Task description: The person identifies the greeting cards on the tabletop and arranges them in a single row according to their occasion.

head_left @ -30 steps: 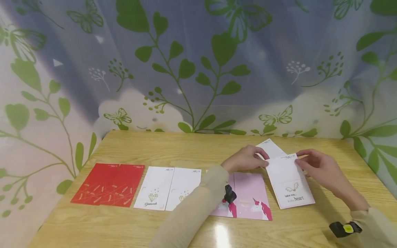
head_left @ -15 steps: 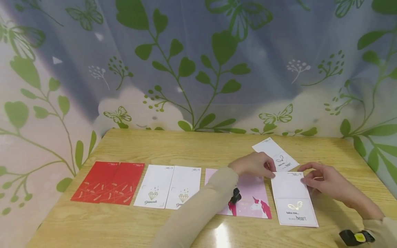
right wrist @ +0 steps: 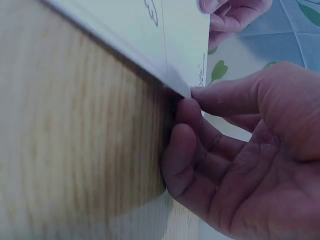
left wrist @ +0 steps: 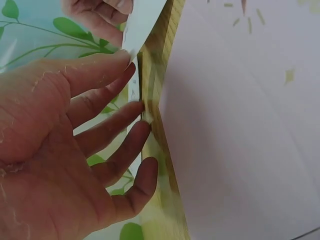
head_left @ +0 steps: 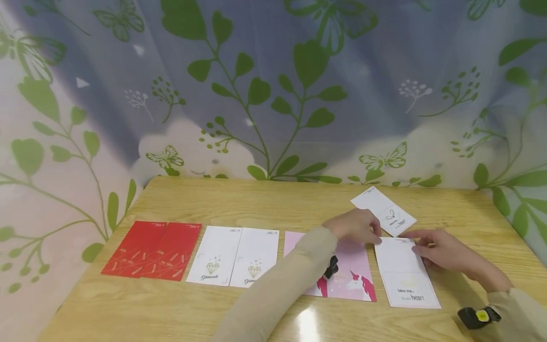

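A white greeting card (head_left: 408, 270) with a crease across it and "take me to your heart" printed below lies close over the table at the right. My left hand (head_left: 355, 225) pinches its upper left corner between thumb and forefinger; the left wrist view shows the other fingers of that hand (left wrist: 75, 135) spread loosely. At the upper right corner, my right hand (head_left: 444, 254) pinches the card too, thumb and fingertip meeting on the corner in the right wrist view. A matching white card (head_left: 380, 209) lies askew just behind.
Pink unicorn cards (head_left: 356, 270) lie just left of the held card, partly covered by my left arm. Farther left are two white diamond cards (head_left: 215, 251) and two red cards (head_left: 173, 251) in a row. A patterned curtain (head_left: 273, 95) hangs behind the wooden table (head_left: 235, 199).
Both hands have brought the held card toward the front, beside the pink cards, and it now lies flatter and straighter. The matching card behind has come into fuller view.
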### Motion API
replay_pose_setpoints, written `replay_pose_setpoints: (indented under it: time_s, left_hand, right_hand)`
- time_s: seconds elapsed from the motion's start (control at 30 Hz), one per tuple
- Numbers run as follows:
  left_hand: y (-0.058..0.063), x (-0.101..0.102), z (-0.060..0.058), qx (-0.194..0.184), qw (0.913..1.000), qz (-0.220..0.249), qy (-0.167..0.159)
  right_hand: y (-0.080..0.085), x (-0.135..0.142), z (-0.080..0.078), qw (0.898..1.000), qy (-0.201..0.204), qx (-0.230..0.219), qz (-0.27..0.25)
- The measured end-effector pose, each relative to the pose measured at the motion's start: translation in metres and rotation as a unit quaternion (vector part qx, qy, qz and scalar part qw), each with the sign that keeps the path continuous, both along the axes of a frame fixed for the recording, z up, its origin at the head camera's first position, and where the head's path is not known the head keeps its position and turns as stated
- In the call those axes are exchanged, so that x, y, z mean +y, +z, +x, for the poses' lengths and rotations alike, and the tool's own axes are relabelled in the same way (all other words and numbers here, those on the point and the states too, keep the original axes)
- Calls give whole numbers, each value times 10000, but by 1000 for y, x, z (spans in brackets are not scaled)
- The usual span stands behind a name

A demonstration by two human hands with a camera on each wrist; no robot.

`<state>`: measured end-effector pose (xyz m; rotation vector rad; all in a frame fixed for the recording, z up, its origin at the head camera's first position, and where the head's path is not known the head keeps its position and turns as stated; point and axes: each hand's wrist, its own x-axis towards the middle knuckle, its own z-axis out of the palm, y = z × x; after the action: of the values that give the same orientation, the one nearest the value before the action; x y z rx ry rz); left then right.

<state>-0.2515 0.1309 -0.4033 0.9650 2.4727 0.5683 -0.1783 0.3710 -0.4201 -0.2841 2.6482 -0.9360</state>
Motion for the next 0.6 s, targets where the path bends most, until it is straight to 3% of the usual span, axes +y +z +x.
replay_pose_setpoints:
  time_s: [0.37,0.6]
  left_hand:
    - [-8,-1,-8,172,9997,146,-109]
    - [-7,1,-7,412,9990,-100,162]
  right_hand:
    - [-1,0,-3,9955,-244,572,720]
    - [-4,-1,-4,9890,-268,1099,957]
